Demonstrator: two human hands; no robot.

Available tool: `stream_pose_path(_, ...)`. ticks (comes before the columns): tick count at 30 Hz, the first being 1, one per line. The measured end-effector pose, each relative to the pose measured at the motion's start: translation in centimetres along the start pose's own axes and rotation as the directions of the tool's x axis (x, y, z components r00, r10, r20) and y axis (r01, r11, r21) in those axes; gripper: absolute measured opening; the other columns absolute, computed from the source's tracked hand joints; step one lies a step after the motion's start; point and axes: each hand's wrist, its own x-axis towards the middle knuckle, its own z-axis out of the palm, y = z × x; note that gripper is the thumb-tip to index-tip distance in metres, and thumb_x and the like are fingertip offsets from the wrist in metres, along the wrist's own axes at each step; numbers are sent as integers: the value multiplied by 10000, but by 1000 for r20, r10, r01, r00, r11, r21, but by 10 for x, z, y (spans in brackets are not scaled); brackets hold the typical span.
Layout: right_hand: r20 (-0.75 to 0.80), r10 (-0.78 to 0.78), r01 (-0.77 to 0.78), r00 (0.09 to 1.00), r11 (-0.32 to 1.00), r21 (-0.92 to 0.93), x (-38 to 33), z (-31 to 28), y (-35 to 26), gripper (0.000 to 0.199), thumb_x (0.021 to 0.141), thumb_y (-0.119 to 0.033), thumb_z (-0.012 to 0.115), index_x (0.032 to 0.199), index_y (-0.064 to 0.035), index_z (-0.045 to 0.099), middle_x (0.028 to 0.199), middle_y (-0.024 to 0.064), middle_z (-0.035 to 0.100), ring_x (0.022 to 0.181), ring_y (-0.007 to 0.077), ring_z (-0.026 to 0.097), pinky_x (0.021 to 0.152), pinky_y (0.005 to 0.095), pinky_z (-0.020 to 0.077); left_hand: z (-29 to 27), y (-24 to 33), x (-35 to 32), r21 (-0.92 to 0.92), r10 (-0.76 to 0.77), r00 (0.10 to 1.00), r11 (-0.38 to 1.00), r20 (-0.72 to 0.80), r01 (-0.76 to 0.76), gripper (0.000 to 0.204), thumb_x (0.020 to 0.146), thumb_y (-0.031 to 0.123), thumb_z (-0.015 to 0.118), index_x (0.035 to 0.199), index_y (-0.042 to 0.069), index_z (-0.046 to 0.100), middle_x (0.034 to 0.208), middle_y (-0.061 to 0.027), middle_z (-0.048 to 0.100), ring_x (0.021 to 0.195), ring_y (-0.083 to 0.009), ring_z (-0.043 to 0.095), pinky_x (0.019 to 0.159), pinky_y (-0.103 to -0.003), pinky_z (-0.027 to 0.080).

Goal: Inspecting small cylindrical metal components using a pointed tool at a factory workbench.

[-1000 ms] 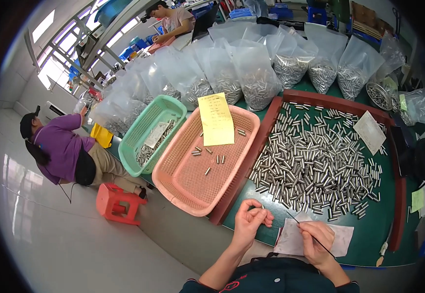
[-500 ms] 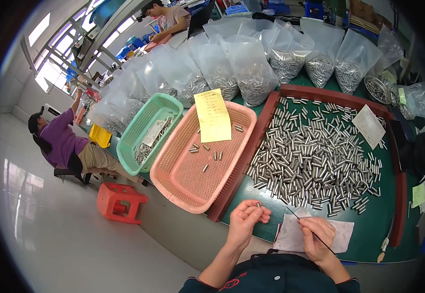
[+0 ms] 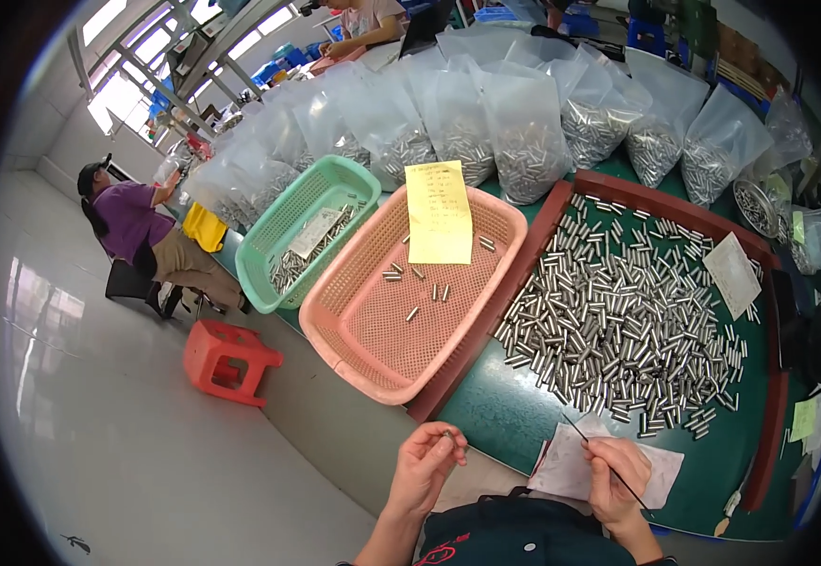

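My left hand is closed near the table's front edge, fingertips pinching a small metal pin that is mostly hidden. My right hand grips a thin black rod, its tip pointing up and to the left. Under the right hand lies a stained white cloth. Beyond it, a large heap of short shiny metal pins covers the green tabletop. To the left stands a pink basket with several pins inside and a yellow handwritten note over its far side.
Red-brown rails border the pin heap. A green basket holds more pins. Clear bags of pins line the back. A paper slip lies on the heap's right. A red stool stands left; a seated person works beyond.
My left hand has moved left and toward me, away from the rod. The right hand still holds the rod over the cloth. The whole view has shifted slightly.
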Motion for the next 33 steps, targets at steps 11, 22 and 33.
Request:
stream_pose_path(11,-16,33,-33,999,999,25,1,6,3,102,797,7,544,871,51,599,755,151,629,602,220,573,558,279,449,-14,-2,7,14,-55,997,998,-63,56,243,913,130,488,1076,-40,550,873,-80,593,734,-137,555,694,-251,467)
stream_pose_path(22,-36,16,-15,999,999,41,-3,10,6,103,805,12,541,873,63,600,739,157,626,595,204,572,547,263,451,-16,-9,7,26,-79,993,996,-86,81,281,905,177,511,1063,-53,551,848,-65,588,697,-113,555,655,-241,475)
stream_pose_path(33,-28,0,1,1000,999,34,-1,10,5,95,810,11,549,882,49,597,744,148,627,596,202,570,545,263,448,-16,-8,8,11,-76,995,997,-59,77,272,910,181,503,1056,-43,553,852,-67,592,702,-121,557,667,-248,475)
